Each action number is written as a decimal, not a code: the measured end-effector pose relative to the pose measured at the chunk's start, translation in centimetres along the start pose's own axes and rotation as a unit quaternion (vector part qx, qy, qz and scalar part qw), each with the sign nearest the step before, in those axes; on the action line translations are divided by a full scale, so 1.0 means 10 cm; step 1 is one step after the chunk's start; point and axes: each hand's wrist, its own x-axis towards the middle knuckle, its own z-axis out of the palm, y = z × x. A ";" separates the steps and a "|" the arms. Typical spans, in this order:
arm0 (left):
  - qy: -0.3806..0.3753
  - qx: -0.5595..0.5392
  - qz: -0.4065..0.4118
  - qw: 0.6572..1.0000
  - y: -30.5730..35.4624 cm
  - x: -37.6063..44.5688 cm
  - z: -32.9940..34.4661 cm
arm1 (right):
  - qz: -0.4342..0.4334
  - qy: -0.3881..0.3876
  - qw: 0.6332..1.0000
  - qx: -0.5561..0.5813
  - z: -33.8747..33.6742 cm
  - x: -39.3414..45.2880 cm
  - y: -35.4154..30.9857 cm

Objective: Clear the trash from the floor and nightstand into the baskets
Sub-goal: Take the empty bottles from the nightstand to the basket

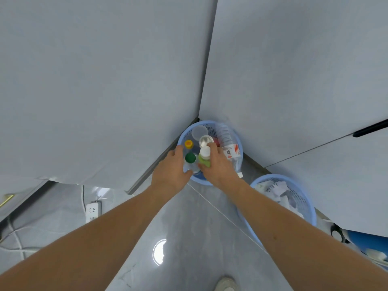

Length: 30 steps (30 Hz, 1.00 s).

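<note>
Far corner basket (238,143), pale blue plastic mesh, packed with upright bottles, a clear cup (199,132) and a silver can top (205,141). Second blue basket (308,206) near right, stuffed with crumpled white paper (277,189). Right hand (219,164) wrapped around a white-capped bottle with green label (204,155), over the corner basket. Left hand (173,166) curled against a clear green-capped bottle (190,159); firmness of grip unclear. Yellow-capped bottle (188,144) just beyond.
</note>
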 end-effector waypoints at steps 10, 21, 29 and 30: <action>0.026 -0.031 0.014 0.999 0.08 -0.67 -0.65 | 0.031 0.093 0.995 -0.021 -0.29 -0.66 -0.38; 0.040 -0.062 -0.132 0.988 -0.24 -2.97 -2.38 | -0.066 -0.140 0.988 -0.010 -0.62 -2.44 -2.70; 0.213 -0.107 -0.256 0.937 -1.42 -4.24 -3.79 | -0.230 -0.207 0.950 -0.051 -0.26 -2.85 -4.89; 0.228 -0.109 -0.263 0.931 -1.58 -4.33 -3.90 | -0.244 -0.209 0.946 -0.048 -0.12 -2.83 -5.11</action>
